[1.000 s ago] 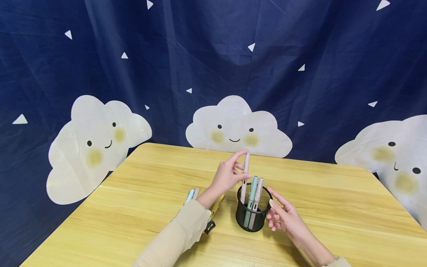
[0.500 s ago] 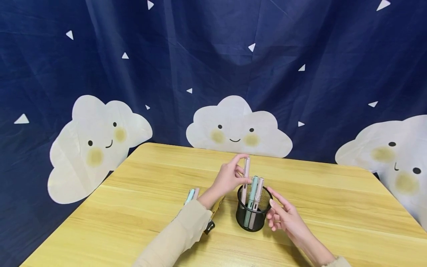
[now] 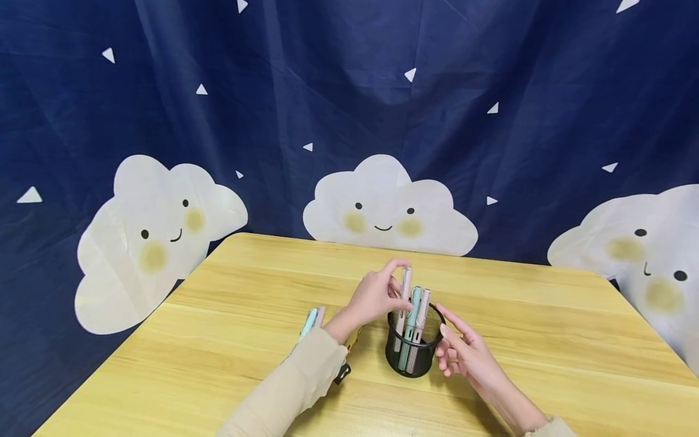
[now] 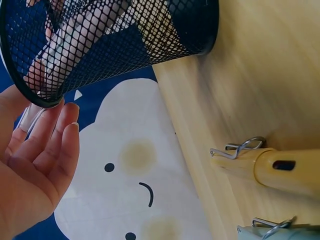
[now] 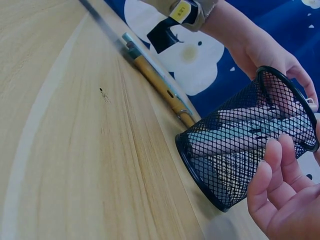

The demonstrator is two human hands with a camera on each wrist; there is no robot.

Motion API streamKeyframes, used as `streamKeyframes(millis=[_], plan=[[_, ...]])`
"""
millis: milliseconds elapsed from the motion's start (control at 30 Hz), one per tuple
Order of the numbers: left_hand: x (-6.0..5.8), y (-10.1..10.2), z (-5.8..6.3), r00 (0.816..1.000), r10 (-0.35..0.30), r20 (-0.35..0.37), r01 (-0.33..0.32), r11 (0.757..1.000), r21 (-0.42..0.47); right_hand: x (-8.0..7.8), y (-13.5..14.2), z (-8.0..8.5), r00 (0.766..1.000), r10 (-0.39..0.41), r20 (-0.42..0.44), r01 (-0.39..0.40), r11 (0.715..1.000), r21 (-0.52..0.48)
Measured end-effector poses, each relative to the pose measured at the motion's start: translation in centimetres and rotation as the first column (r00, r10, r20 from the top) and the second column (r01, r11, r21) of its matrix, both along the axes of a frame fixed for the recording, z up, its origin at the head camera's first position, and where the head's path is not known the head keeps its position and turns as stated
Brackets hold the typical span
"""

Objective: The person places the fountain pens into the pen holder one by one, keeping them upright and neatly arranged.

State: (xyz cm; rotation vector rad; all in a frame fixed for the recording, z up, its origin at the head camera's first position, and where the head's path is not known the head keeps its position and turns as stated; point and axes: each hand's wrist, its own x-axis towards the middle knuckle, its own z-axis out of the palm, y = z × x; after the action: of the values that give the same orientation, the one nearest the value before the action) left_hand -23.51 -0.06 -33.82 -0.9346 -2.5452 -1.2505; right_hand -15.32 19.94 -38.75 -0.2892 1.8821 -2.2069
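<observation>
My left hand [image 3: 377, 295] pinches a pale pink pen [image 3: 406, 281] near its clip end, and the pen's lower part is inside a black mesh pen holder [image 3: 393, 357]. A green pen [image 3: 415, 299] and another pinkish pen [image 3: 423, 308] stand in the same holder, leaning toward its right side. My right hand [image 3: 468, 353] grips the holder's rim from the right, thumb in front and index finger behind. In the right wrist view, curled fingertips [image 5: 273, 146] lie against the mesh wall. The left wrist view shows my left fingers beyond the holder's rim, the pen mostly hidden.
On the wooden table [image 3: 546, 346], left of the holder, lies a yellow pen [image 4: 295, 169], partly under my left forearm in the head view. Beside it are a light teal pen [image 3: 309, 321] and a pinkish pen [image 3: 320, 317]. A dark blue cloud-print curtain [image 3: 349, 91] hangs behind the table.
My left hand has moved down, lowering the pink pen deeper into the holder. The right hand keeps its hold on the rim, and the holder stays in place.
</observation>
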Motion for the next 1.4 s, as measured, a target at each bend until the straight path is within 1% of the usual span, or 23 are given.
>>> streamKeyframes(millis=[133,300,400,600,767,1000,1233,1400], plan=[[0.08,0.07,-0.12,1.000,0.000,-0.005,0.000,0.999,-0.033,0.03,0.02,0.02,1.000,-0.001,0.003,0.001,1.000,-0.001],[0.22,0.17,-0.26,1.000,0.021,-0.007,-0.021,0.997,-0.074,0.07,0.02,0.02,1.000,-0.001,-0.002,0.001,1.000,0.002],[0.40,0.25,-0.33,0.999,0.031,-0.017,-0.033,0.993,-0.117,0.09,0.02,0.00,1.000,-0.002,0.000,0.002,1.000,0.003],[0.68,0.37,-0.46,0.999,0.028,-0.033,-0.033,0.982,-0.186,0.13,0.06,0.01,1.000,0.000,0.006,0.000,1.000,0.008],[0.75,0.40,-0.52,0.998,0.019,-0.053,-0.029,0.982,-0.188,0.11,0.07,0.00,1.000,0.001,0.004,-0.001,1.000,0.008],[0.75,0.41,-0.75,0.994,0.008,-0.111,-0.029,0.982,-0.184,0.08,0.01,-0.05,1.000,-0.014,0.005,0.014,1.000,0.016],[0.80,0.27,-0.76,0.996,-0.006,-0.088,-0.009,0.985,-0.171,0.06,-0.04,-0.07,1.000,-0.018,0.005,0.018,1.000,0.020],[0.70,0.15,-0.74,0.995,-0.021,-0.096,0.007,0.991,-0.137,0.03,-0.05,0.03,1.000,-0.023,0.005,0.023,0.999,0.029]])
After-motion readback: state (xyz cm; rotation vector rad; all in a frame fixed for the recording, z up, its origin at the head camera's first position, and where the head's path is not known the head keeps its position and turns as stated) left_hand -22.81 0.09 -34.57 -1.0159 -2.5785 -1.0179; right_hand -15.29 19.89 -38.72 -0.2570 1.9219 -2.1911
